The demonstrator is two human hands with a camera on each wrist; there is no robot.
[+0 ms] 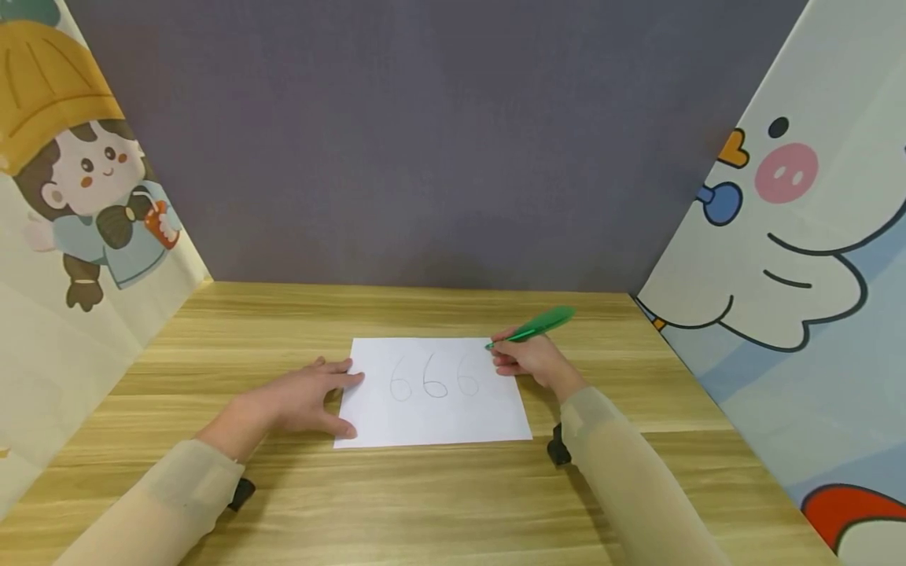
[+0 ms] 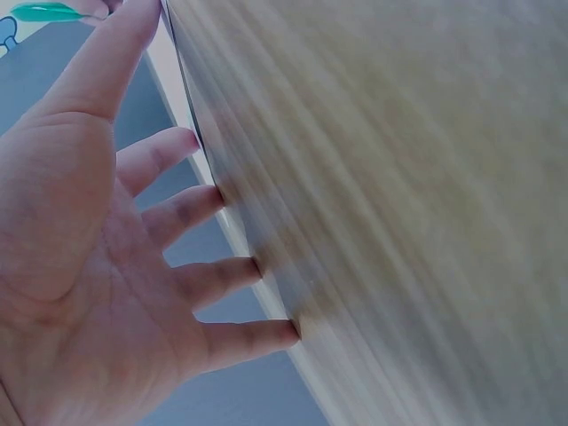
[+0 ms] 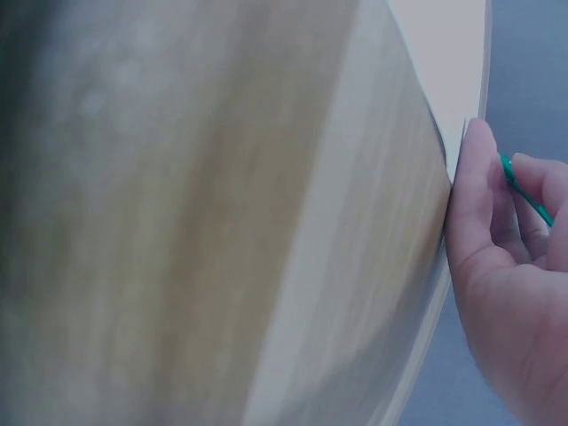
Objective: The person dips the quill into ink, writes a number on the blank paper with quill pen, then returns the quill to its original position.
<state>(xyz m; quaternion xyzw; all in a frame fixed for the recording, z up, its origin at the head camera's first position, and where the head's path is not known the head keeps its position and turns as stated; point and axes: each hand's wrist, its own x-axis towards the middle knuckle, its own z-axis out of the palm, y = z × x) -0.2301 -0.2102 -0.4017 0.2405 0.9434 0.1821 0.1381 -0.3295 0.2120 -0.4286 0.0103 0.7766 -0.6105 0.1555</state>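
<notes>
Three thin grey hand-drawn sixes point(image 1: 433, 384) stand in a row on your plain white rectangular sheet of paper point(image 1: 432, 424), the middle one darker than its neighbours; the sheet lies flat on the yellow-brown wood-grain table point(image 1: 396, 503). Near its upper right corner is the tip of your slim green pen with a broad leaf-shaped tail point(image 1: 543, 322); whether that tip touches the paper cannot be told. Your right hand point(image 1: 534, 359) pinches the pen between thumb and fingers, beside the sheet's right edge; your left hand point(image 1: 300, 397) grips nothing, its fingers straight and spread, the thumb and some fingertips on the sheet's left side. Writing on the sheet seems the step in hand, with all three figures apparently whole; should more strokes be wanted, the next move calls for bringing the tip inward from the corner while your left hand steadies the paper; otherwise, for lifting the pen clear. Cream long sleeves point(image 1: 159, 503) cover your forearms; a dark grey panel point(image 1: 425, 141) rises beyond the table, with a white cartoon-printed panel point(image 1: 78, 189) on the left.
</notes>
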